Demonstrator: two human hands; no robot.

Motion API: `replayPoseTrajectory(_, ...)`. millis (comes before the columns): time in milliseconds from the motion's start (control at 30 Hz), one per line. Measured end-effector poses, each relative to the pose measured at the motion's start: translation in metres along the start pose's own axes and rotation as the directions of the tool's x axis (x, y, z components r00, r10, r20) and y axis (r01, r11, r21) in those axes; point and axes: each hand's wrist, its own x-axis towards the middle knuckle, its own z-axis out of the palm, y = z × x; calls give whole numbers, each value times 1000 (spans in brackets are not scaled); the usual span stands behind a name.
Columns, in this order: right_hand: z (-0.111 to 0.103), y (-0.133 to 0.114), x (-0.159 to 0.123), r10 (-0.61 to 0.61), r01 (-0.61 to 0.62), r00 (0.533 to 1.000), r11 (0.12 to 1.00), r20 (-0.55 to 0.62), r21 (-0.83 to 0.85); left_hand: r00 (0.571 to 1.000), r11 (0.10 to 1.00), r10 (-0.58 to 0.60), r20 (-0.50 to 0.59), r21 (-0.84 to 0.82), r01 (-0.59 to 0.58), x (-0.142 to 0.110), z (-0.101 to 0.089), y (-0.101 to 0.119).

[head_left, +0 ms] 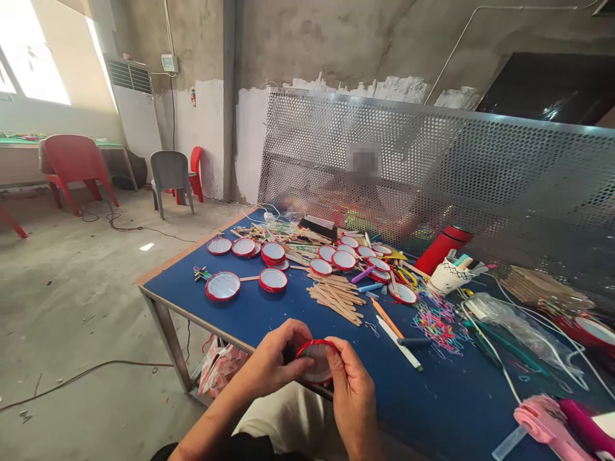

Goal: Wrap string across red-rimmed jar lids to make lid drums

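The left hand (pixel 273 358) and right hand (pixel 353 400) are both gripping one red-rimmed disc (pixel 318 363), fingers closed around its opposite edges, and are holding it just beside the near edge of the blue table (pixel 435 410). More than a dozen further red-rimmed discs (pixel 273 251) are lying on the table, near one pile of wooden craft sticks (pixel 336 298).

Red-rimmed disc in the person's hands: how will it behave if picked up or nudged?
The red-rimmed round disc is probably light and stiff: the right hand holds it by its thin rim. Its circular edge could roll if stood up, though similar discs lie flat on the blue table.
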Motion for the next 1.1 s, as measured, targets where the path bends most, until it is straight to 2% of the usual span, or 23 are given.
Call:
replayPoseTrajectory(133,3,2,-2,-8,8,999,1000,-35,4,1000,999,18,8,-28,-17,3,-2,-7)
replayPoseTrajectory(233,3,2,-2,-9,9,1000,1000,-14,8,1000,999,-5,12,-47,5,4,-1,-10)
replayPoseTrajectory(367,1,0,-1,23,-23,1000,1000,0,2,999,997,-41,6,-68,42,3,1,-6)
replayPoseTrajectory(500,-1,-2,2,71,-71,997,997,19,6,999,999,-26,-25,-36,25,1,2,0)
replayPoseTrajectory(767,-1,-1,1,53,-53,998,998,14,-16,998,998,-40,-52,-40,38,1,3,-3)
replayPoseTrajectory(967,0,1,-1,-18,20,997,999,70,-35,1000,991,19,-6,-129,-19,1,2,0)
replayPoseTrajectory(1100,0,1,-2,-43,47,996,997,74,-55,995,971,-68,72,-225,83,4,-4,1)
